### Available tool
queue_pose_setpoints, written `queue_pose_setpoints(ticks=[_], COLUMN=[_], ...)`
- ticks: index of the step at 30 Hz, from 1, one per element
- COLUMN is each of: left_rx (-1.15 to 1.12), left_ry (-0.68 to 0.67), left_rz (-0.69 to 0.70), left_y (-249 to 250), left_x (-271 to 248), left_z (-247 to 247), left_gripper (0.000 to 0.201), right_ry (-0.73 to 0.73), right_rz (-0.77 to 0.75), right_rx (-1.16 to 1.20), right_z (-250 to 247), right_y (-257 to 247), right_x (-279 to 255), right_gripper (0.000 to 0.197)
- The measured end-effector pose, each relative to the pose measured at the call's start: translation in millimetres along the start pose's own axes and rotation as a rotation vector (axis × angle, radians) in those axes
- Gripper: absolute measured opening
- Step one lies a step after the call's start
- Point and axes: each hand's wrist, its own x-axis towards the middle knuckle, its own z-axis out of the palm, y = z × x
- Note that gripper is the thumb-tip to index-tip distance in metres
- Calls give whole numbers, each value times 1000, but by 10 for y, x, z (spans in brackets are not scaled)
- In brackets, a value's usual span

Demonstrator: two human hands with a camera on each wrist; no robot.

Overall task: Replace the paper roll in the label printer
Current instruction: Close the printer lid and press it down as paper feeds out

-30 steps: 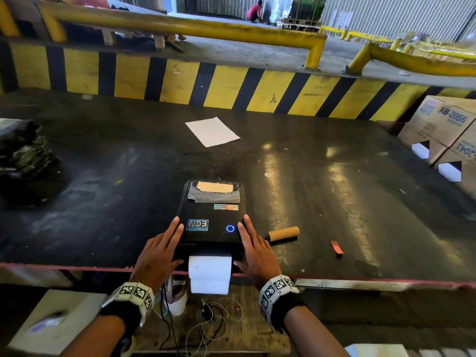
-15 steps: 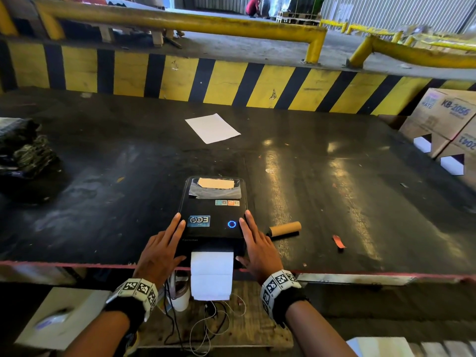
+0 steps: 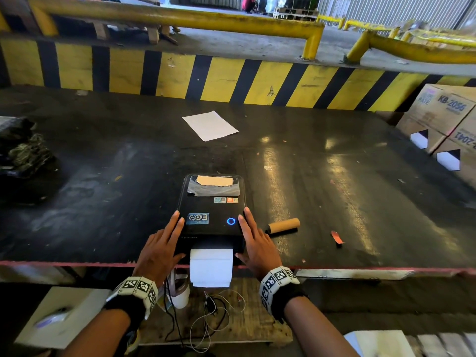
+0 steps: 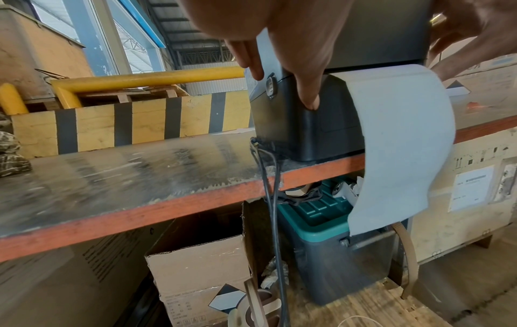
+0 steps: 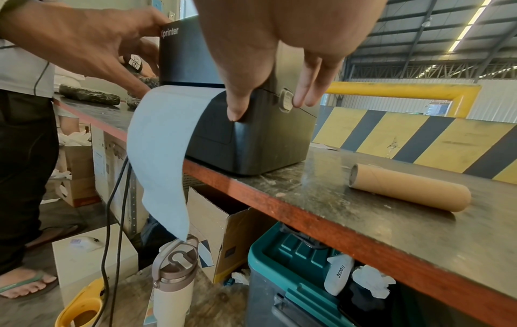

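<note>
**Dock bench: printer lid closed, paper fed out**

Warehouse bench [image 3: 334, 202] carried the printer [image 3: 211, 212] at its near edge. Fingers lay straight and relaxed, gripping nothing: left hand [image 3: 159, 248] flat on the left side, right hand [image 3: 257, 246] on the right, thumbs on the front corners. Paper [image 3: 211, 266] hung from the front slot between the hands, long axis toward the person. The spent core [image 3: 283, 225] lay just right, nearer the right hand.

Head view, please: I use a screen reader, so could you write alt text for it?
Two hands, left hand and right hand, rest flat against the sides of a closed black label printer at the edge of a dark table, white paper hanging from its front slot. An empty cardboard core lies to its right.
</note>
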Motion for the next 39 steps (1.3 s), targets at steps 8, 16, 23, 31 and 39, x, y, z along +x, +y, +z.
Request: queue_pose_setpoints(ticks=[8,16,23,31,39], left_rx=[-6,-17,-6,-19,-27], left_ry=[12,9,7,15,2], left_rz=[4,5,0,-13,-15], left_y=[-14,-3,8,25,9], left_x=[-8,-10,-4,-16,-7], left_z=[-4,-7,-8,-12,15], left_gripper=[110,110,110,110,110], right_ry=[-1,9,29,35,20], right_rz=[9,-3,1,-8,-11], right_rx=[5,-16,-5,1,6], right_z=[22,32,35,24,21], right_y=[2,21,11,8,15], right_x=[20,11,5,-13,0], right_gripper=[99,99,100,99,99])
